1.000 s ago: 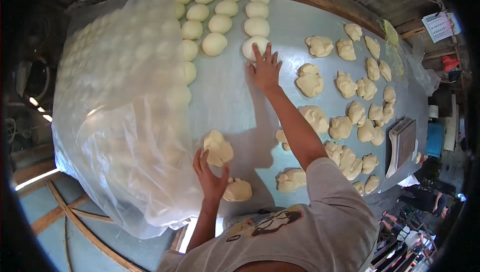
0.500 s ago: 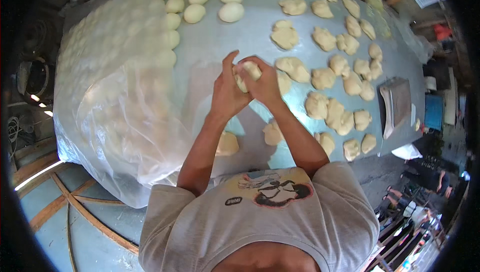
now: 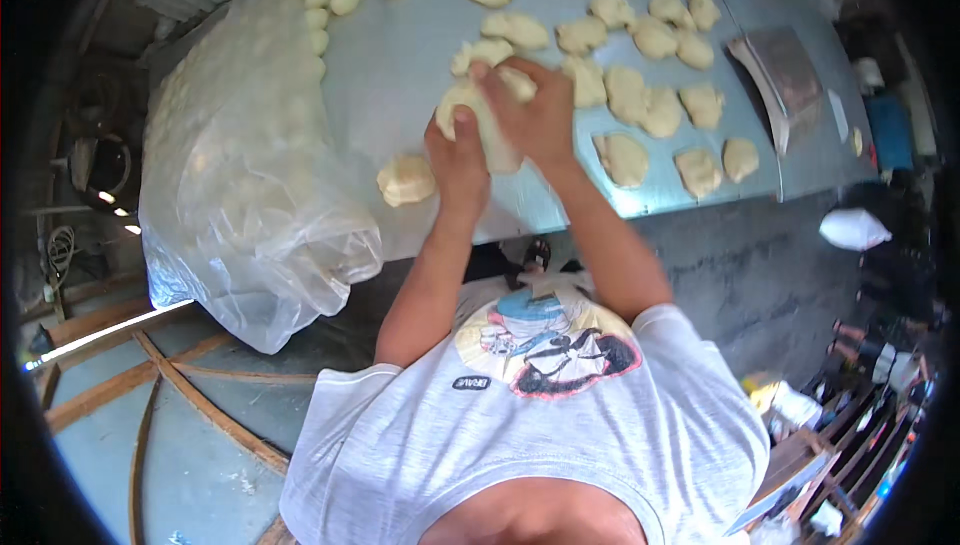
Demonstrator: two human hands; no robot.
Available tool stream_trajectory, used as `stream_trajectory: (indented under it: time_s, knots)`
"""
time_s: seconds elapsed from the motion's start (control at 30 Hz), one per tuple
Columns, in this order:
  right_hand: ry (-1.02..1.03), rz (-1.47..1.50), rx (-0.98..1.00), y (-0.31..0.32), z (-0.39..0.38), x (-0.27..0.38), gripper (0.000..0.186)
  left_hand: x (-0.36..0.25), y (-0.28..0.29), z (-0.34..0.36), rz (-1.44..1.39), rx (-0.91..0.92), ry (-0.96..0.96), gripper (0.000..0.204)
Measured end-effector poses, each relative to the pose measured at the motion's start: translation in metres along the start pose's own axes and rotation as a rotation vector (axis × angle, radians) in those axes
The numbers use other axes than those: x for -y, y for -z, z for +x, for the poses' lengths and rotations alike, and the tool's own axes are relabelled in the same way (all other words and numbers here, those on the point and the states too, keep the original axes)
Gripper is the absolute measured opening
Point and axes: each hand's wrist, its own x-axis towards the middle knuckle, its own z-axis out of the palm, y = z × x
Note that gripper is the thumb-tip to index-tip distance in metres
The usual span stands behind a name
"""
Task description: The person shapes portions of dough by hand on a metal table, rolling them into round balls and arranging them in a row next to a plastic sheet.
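One dough piece (image 3: 499, 147) I view remotely, at near side, left hand (image 3: 460, 163) and right hand (image 3: 540, 120) half closed around it, perhaps for steadiness.

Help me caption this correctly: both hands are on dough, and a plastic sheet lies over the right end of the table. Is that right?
Not the side: the head view shows the plastic sheet over the left end of the table. The left hand and right hand are indeed both on dough.
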Motion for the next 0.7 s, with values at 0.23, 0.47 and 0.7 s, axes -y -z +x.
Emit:
stream_trajectory:
  time_s: [0.23, 0.47, 0.7]
  knots:
    - [-0.423, -1.077, 0.532, 0.091, -0.101, -0.113, 0.047, 0.110, 0.038, -0.068, -0.098, -0.229, 0.358, 0.095]
    - [-0.921, 0.373, 0.201, 0.049, -0.099, -0.067, 0.051, 0.074, -0.008, -0.062, -0.136, -0.357, 0.080, 0.029]
    - [0.446, -0.609, 0.110, 0.084, -0.045, -0.033, 0.036, 0.058, -0.004, -0.039, -0.005, 0.018, 0.031, 0.039]
